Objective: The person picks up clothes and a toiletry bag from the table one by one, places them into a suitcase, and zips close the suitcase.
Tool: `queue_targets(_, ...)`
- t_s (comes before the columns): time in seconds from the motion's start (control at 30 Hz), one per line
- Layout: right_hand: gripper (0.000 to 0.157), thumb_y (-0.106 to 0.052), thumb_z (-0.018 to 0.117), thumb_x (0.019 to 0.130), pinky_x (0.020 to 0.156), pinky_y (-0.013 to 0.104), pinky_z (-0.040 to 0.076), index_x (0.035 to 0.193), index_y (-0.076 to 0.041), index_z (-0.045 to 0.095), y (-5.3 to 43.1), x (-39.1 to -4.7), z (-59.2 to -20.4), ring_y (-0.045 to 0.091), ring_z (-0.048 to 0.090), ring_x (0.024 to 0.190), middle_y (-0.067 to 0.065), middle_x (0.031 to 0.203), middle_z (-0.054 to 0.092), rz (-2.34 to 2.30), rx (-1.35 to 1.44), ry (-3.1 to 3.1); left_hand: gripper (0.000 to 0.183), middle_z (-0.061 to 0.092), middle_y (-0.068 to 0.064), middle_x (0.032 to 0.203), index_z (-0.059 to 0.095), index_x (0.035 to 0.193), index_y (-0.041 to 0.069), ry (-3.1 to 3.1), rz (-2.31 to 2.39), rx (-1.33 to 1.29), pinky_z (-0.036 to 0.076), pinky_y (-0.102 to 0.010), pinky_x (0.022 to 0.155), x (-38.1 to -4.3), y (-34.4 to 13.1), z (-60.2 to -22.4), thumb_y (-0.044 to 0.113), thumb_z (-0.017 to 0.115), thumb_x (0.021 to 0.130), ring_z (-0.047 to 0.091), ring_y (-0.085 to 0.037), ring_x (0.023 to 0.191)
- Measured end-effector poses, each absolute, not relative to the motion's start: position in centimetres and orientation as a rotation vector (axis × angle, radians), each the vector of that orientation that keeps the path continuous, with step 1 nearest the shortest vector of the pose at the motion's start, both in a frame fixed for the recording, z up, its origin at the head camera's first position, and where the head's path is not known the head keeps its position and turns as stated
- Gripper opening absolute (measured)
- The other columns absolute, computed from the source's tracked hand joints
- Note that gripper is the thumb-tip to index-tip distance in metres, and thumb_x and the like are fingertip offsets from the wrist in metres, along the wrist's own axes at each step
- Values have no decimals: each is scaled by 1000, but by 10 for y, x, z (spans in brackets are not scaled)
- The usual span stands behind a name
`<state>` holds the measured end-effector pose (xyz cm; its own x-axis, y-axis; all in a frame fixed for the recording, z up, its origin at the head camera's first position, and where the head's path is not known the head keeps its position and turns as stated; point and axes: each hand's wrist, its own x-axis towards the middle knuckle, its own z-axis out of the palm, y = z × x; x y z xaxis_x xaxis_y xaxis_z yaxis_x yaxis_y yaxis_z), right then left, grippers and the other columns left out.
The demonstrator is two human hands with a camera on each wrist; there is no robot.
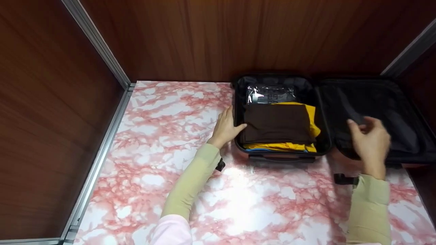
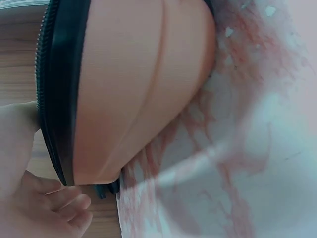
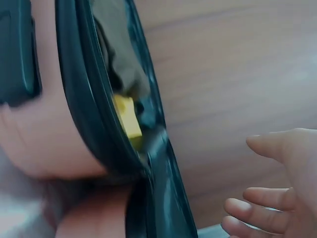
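Observation:
An open suitcase (image 1: 282, 158) lies on the marbled surface, its shell pinkish in the left wrist view, with a black zippered rim (image 2: 54, 99). Folded dark brown cloth (image 1: 277, 124) lies inside on yellow cloth (image 1: 315, 127), beside a clear shiny packet (image 1: 269, 94). My left hand (image 1: 226, 126) grips the suitcase's left rim, thumb over the edge and fingers outside. Above the suitcase's black-lined lid (image 1: 391, 102), my right hand (image 1: 373, 139) is slightly blurred; in the right wrist view its fingers (image 3: 257, 215) and thumb are spread apart, holding nothing.
Behind the suitcase stands a brown wood-grain wall (image 1: 218, 41), with another panel (image 1: 41, 119) on the left. A metal rail (image 1: 105, 136) borders the red-and-white marbled surface (image 1: 153, 119). The lid reaches the surface's right side.

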<state>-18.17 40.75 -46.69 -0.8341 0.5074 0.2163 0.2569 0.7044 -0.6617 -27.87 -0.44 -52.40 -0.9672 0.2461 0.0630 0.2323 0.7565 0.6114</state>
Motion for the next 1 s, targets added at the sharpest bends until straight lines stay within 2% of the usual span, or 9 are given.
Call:
queue_targets(0.1,67,-52,61,96,99,50,38,144,-6,56,424,-176,-466,35,56,112,13,116,65,899,-732,-2494,93,31,-20,161,21,160,-2,2886,1055,374,20,-38,120,-275,-7,-527,44,69,95,29,-35,147)
queue_targets(0.2,65,-50,61,96,105,51,35,142,-5,57,440,-168,-468,40,51,123,12,117,60,894,-849,-2428,91,36,-21,157,25,159,-1,2860,1116,345,25,-37,118,-272,-8,-530,44,70,94,35,-33,144)
queue_targets(0.3,65,-47,63,95,110,49,30,142,-3,56,456,-160,-471,42,43,131,19,129,56,886,-964,-2340,87,41,-21,154,30,157,-2,2824,1165,316,30,-36,116,-268,-8,-533,44,70,94,40,-32,141)
queue_targets(0.4,71,-48,63,93,116,43,24,148,-5,49,473,-150,-474,39,35,140,20,147,47,963,-1132,-2238,84,40,-19,155,32,156,-2,2768,1186,301,31,-36,116,-264,-9,-535,44,68,95,40,-30,141)
queue_targets(0.53,89,-57,60,92,120,29,13,161,-11,27,496,-136,-481,27,22,149,14,163,28,1187,-1381,-2101,77,44,-16,154,35,156,1,2723,1212,306,33,-37,114,-260,-8,-539,41,65,97,42,-29,140)
queue_targets(0.77,105,-55,76,84,109,9,6,163,-31,11,526,-128,-502,0,8,145,-8,166,10,1671,-1528,-1754,70,50,-16,149,34,157,6,2664,1289,261,38,-38,110,-256,-8,-542,34,61,99,50,-30,133)
queue_targets(0.83,116,-56,78,83,110,11,9,163,-33,-3,528,-128,-508,-3,8,142,-13,166,2,1821,-1556,-1675,72,47,-18,151,30,159,4,2628,1302,237,38,-39,111,-255,-8,-543,33,59,100,49,-31,135)
queue_targets(0.9,125,-62,73,83,114,19,9,159,-31,-21,527,-129,-513,-1,3,144,-13,166,-7,1953,-1595,-1662,73,43,-18,154,26,160,3,2594,1311,214,36,-39,112,-255,-8,-544,33,56,101,45,-32,138)
queue_targets(1.0,128,-64,74,81,117,31,18,154,-40,-28,526,-131,-518,7,11,146,-14,165,-8,2185,-1633,-1549,74,37,-18,158,22,161,2,2564,1315,193,33,-38,114,-254,-7,-545,32,53,101,39,-31,142)
